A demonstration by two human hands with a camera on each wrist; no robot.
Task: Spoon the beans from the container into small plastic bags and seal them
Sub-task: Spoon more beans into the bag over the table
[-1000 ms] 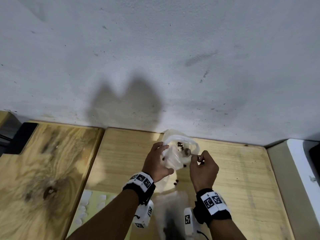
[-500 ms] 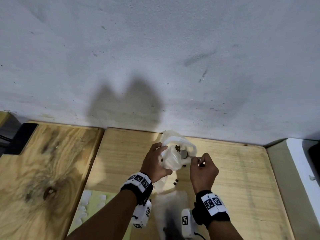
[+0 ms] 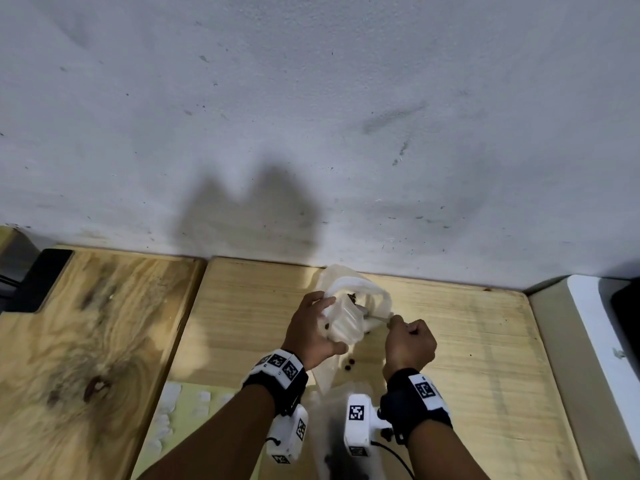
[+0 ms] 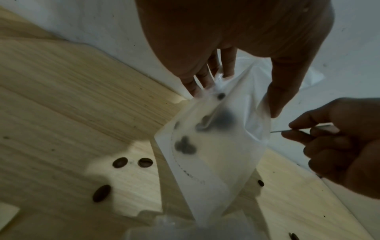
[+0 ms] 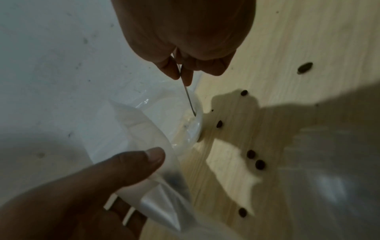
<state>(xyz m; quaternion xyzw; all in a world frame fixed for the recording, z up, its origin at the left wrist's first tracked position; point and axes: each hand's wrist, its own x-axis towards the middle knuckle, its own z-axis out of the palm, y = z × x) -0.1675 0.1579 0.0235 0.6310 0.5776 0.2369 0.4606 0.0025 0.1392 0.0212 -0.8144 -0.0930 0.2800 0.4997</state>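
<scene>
My left hand [image 3: 323,323] grips a small frosted plastic bag [image 3: 344,323] above the light wooden table [image 3: 467,341], thumb on the near side and fingers behind. Several dark beans [image 4: 185,145] show through the bag [image 4: 216,146]. My right hand [image 3: 398,322] pinches the thin metal handle of a spoon [image 3: 375,317], whose bowl is at the bag's mouth; the right wrist view shows the spoon [image 5: 189,99] reaching in past the bag [image 5: 148,146]. A blurred clear container [image 3: 346,455] with dark beans stands at the bottom edge, between my wrists.
Loose beans [image 3: 349,364] lie on the table under the bag, and more loose beans [image 5: 259,164] lie nearby. A larger crumpled plastic bag [image 3: 341,277] lies behind against the white wall. A green mat [image 3: 187,403] with white pieces is at lower left, a white appliance [image 3: 602,341] at right.
The spoon's bowl has moved a little left, further into the bag's mouth. Both hands have shifted slightly and keep their holds.
</scene>
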